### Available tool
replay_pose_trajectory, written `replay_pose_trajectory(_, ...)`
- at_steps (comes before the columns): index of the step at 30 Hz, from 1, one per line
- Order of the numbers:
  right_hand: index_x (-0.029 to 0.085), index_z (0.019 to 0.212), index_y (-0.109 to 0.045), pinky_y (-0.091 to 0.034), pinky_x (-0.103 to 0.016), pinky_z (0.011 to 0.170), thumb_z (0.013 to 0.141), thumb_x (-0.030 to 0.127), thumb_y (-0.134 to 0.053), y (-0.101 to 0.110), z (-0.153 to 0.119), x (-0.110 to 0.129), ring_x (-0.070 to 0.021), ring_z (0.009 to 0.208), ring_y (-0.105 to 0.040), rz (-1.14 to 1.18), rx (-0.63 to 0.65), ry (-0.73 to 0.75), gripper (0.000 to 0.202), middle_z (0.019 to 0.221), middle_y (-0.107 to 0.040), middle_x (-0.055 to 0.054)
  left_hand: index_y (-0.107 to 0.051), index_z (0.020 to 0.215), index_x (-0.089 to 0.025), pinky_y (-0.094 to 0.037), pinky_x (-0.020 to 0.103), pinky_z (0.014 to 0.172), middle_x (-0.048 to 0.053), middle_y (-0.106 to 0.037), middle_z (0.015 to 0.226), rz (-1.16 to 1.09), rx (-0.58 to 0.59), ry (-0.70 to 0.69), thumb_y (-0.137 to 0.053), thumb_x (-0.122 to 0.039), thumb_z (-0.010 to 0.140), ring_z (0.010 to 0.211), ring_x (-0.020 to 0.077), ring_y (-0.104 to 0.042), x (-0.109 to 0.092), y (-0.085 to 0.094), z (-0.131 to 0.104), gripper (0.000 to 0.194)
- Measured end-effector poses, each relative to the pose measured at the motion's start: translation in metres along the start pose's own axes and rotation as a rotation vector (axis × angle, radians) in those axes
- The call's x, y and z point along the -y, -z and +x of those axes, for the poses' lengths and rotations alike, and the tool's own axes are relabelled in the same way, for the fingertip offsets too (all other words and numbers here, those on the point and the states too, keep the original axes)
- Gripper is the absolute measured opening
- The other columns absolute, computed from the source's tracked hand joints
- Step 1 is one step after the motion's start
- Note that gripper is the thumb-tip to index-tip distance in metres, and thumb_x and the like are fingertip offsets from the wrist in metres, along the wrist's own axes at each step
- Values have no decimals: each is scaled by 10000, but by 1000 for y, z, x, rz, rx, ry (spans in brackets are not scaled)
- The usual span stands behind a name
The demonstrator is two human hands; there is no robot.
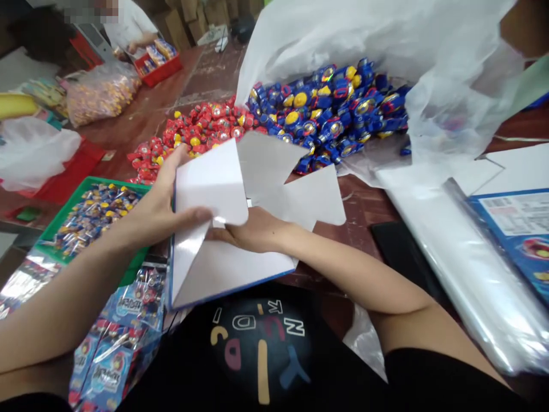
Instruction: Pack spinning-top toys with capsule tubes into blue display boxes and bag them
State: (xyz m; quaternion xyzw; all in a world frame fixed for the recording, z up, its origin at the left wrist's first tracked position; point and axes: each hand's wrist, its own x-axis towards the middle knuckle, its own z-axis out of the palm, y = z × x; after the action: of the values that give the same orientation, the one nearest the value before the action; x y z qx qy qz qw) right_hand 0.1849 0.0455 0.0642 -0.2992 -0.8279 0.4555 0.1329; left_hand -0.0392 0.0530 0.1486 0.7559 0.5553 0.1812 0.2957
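Note:
A partly folded cardboard box [231, 266], white inside with blue outer edges, stands tilted before my torso with its flaps spread. My left hand [169, 191] grips its left side, thumb over the near white flap [210, 183] and fingers around the outside. Within the box's opening is my right hand [253, 229], one finger pointing left along the inner wall. The flap covers most of its other fingers, so whether they hold anything cannot be seen. Just beyond the box lie piles of red toy pieces [214, 123] and blue toy pieces [330, 114] with yellow parts.
A green tray [47, 232] of small wrapped pieces sits left, above printed packets [107, 366]. Clear plastic sleeves [467, 274] and a blue printed box [523, 229] lie right. Behind the blue pile rises a large white bag [364, 34]. Another person [132, 26] stands by a red tray [165, 71].

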Motion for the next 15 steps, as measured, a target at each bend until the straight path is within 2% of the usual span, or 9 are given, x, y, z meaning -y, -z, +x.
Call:
replay_pose_trajectory(1, 235, 1431, -586, -541, -474, 913, 1039, 755, -325, -3, 0, -1, -368, 1119, -715, -45, -8, -54, 701, 1238, -751, -154, -129, 1721, -261, -144, 574, 1367, 116, -122, 1796, -29, 6, 86, -857, -772, 691, 1645, 431, -143, 3, 2, -2, 1361)
replay_pose_trajectory(3, 170, 1384, -618, -541, -503, 935, 1054, 730, -301, -8, -7, -2, -392, 1145, -706, -144, -44, -101, 723, 1236, -744, -197, -25, 1723, -213, -136, 570, 1365, 150, -39, 1799, -138, 21, 197, -875, -677, 740, 1659, 408, -102, 8, 4, -5, 1380)
replay_pose_trajectory(5, 122, 1415, -605, -515, -521, 1024, 1066, 667, -378, -10, -15, -6, -398, 1230, -669, -274, -122, -80, 686, 1306, -714, -229, 5, 1709, -180, -144, 547, 1367, 171, 10, 1796, -181, 15, 201, -852, -630, 792, 1670, 375, -55, 11, 3, -6, 1333)
replay_pose_trajectory(7, 110, 1517, -541, -470, -549, 1110, 1068, 628, -427, -13, -17, -13, -403, 1296, -633, -361, -140, -63, 694, 1355, -691, -238, -48, 1695, -174, -127, 524, 1371, 169, 3, 1797, -184, -15, 181, -822, -591, 842, 1674, 348, -38, 10, 1, -6, 1225)
replay_pose_trajectory(9, 156, 1619, -445, -471, -589, 1116, 1068, 670, -359, -18, -12, -21, -411, 1333, -615, -322, -17, -77, 759, 1375, -688, -224, -180, 1665, -177, -175, 512, 1366, 150, -64, 1799, -228, -26, 168, -815, -566, 859, 1668, 350, -104, 5, -3, -7, 1097)
replay_pose_trajectory(11, 223, 1667, -385, -516, -611, 1071, 1062, 720, -250, -26, -5, -26, -415, 1372, -599, -201, 149, -100, 794, 1427, -667, -205, -288, 1634, -191, -305, 508, 1329, 125, -126, 1795, -306, 17, 178, -802, -545, 875, 1641, 367, -215, -2, -5, -9, 983)
replay_pose_trajectory(12, 231, 1667, -389, -532, -619, 1058, 1065, 717, -223, -30, -5, -27, -417, 1393, -586, -162, 174, -106, 791, 1461, -647, -201, -313, 1631, -201, -361, 506, 1302, 118, -148, 1792, -326, 37, 188, -787, -537, 889, 1626, 376, -260, -5, -5, -11, 942)
replay_pose_trajectory(13, 217, 1650, -424, -538, -629, 1060, 1078, 687, -224, -32, -9, -26, -415, 1408, -576, -154, 133, -100, 766, 1483, -632, -201, -309, 1643, -213, -394, 505, 1283, 115, -163, 1790, -323, 54, 200, -769, -528, 906, 1615, 380, -288, -6, -5, -13, 924)
replay_pose_trajectory(15, 201, 1570, -544, -549, -624, 1083, 1101, 586, -293, -31, -29, -26, -388, 1410, -582, -170, -120, -12, 657, 1494, -631, -177, -251, 1684, -222, -396, 509, 1280, 123, -174, 1786, -252, 74, 202, -717, -512, 950, 1611, 379, -300, -1, -1, -18, 917)
